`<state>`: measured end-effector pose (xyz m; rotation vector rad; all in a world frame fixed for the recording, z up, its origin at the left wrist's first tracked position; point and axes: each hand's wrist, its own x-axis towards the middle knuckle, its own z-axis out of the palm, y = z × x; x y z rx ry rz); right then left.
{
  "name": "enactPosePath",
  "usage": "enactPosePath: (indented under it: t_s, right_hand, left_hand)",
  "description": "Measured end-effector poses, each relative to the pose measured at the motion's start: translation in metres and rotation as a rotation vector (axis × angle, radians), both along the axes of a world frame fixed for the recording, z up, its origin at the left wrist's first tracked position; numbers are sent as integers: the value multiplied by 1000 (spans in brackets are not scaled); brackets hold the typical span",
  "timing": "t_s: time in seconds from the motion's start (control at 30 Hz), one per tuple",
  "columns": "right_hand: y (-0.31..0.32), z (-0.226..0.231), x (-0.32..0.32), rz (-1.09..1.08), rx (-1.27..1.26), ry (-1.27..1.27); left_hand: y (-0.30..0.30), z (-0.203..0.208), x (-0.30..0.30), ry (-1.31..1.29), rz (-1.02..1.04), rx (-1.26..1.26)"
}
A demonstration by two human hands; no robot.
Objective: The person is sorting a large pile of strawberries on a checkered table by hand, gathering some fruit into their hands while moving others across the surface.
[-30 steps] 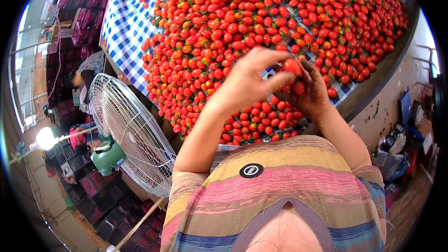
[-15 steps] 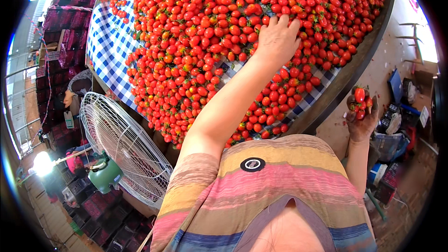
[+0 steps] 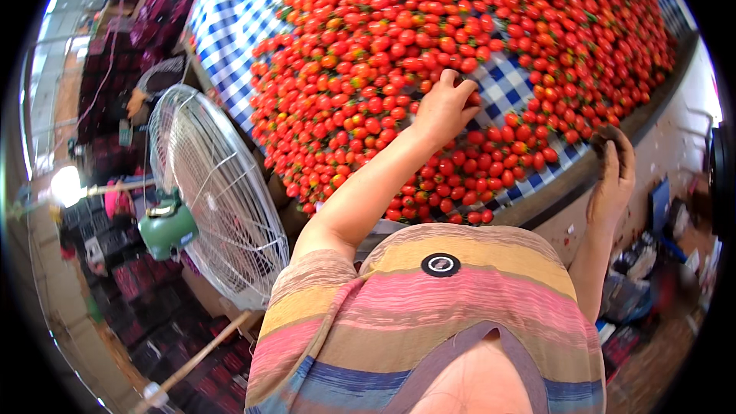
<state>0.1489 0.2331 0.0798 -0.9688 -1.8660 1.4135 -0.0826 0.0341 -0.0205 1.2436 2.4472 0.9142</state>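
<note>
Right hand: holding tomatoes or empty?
Looks empty. The right hand hangs beside the table edge, fingers curled loosely, and no red tomato shows in it; the palm side is partly hidden.

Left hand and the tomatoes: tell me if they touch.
Touching. The head view shows the left hand lying on the pile of tomatoes, its fingers curled around some at the edge of a bare patch of checked cloth.
</note>
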Motion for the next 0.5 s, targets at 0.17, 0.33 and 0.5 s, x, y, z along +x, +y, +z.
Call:
enactPosePath:
  t_s: [0.17, 0.33, 0.5]
  right_hand:
    - [-78, -14, -92, 301, -694, 208]
    - [-93, -77, -100, 446, -1638, 565]
    - [-82, -61, -114, 431, -1639, 388]
  left_hand:
    - [-8, 76, 1, -443, 79, 450]
    - [-17, 121, 24, -7, -149, 223]
    - [-54, 74, -45, 243, 173, 220]
